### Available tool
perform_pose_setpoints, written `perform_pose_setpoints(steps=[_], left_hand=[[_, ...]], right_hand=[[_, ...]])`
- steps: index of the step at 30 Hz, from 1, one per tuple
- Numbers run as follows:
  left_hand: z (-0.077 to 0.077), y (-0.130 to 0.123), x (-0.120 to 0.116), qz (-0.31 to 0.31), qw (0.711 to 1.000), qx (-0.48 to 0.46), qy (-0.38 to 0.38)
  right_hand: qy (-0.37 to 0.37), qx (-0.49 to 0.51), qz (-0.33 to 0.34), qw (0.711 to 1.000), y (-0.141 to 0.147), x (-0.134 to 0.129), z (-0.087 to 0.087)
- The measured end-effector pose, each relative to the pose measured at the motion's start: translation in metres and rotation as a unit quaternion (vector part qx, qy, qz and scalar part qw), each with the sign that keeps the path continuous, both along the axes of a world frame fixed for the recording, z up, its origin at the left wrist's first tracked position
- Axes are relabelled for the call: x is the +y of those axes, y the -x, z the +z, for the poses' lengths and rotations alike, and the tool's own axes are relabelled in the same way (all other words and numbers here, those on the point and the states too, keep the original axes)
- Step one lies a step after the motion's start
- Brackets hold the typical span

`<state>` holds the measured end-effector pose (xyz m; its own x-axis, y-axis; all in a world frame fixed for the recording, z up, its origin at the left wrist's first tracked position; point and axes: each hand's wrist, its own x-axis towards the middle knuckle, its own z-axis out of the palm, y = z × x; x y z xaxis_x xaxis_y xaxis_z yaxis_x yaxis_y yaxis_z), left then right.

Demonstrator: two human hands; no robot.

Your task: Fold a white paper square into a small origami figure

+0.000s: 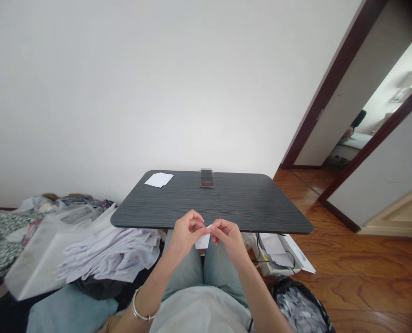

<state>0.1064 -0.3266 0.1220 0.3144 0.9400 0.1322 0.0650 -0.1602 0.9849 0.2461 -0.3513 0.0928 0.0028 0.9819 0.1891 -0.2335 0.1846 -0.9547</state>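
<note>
Closely grouped on the floor at the far left, I see piled clothes (pixel 112 252), too jumbled to count. Next comes one dark wood-grain table (pixel 247 196) against the wall. Near its far left corner lie white paper sheets (pixel 158 180), overlapping unevenly, probably put there to be within reach yet away from the hands; at least two show, but I cannot tell the full number. The seated person wears one bangle (pixel 135 305) on the left wrist. The left hand (pixel 185 233) has its thumb and fingers closed narrowly on one small white paper piece (pixel 202 242), held over the lap by the table's near edge, perhaps so that both hands can work it close to the body. One phone (pixel 207 178) lies towards the table's far edge, likely there to leave elbow room. The right hand (pixel 227 233) pinches the same piece's upper corner, its fingertips next to the left's, presumably to steady so small a thing. At the right, on the floor, are one open white box (pixel 267 269) with cables and papers, and one black bag (pixel 326 314) of pale scraps, uncountable from here.
</note>
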Motion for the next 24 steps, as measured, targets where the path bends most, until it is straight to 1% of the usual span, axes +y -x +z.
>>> perform_pose_setpoints(steps=[8,13,19,21,24], left_hand=[[-0.004,0.001,0.002,-0.009,1.000,0.001,-0.010],[-0.004,0.001,0.002,-0.013,1.000,-0.005,-0.025],[-0.004,0.001,0.002,-0.001,0.998,0.039,-0.056],[-0.006,-0.001,0.002,-0.004,0.998,0.037,-0.050],[-0.007,-0.004,0.002,-0.021,1.000,0.015,-0.018]], right_hand=[[-0.002,-0.038,-0.022,0.999,0.002,0.000,-0.003],[-0.010,-0.036,-0.048,0.998,0.006,0.001,-0.003],[-0.011,-0.016,-0.077,0.997,0.010,0.004,-0.001],[-0.012,-0.010,-0.090,0.996,0.011,0.005,0.000],[-0.012,-0.011,-0.097,0.995,0.009,0.006,0.001]])
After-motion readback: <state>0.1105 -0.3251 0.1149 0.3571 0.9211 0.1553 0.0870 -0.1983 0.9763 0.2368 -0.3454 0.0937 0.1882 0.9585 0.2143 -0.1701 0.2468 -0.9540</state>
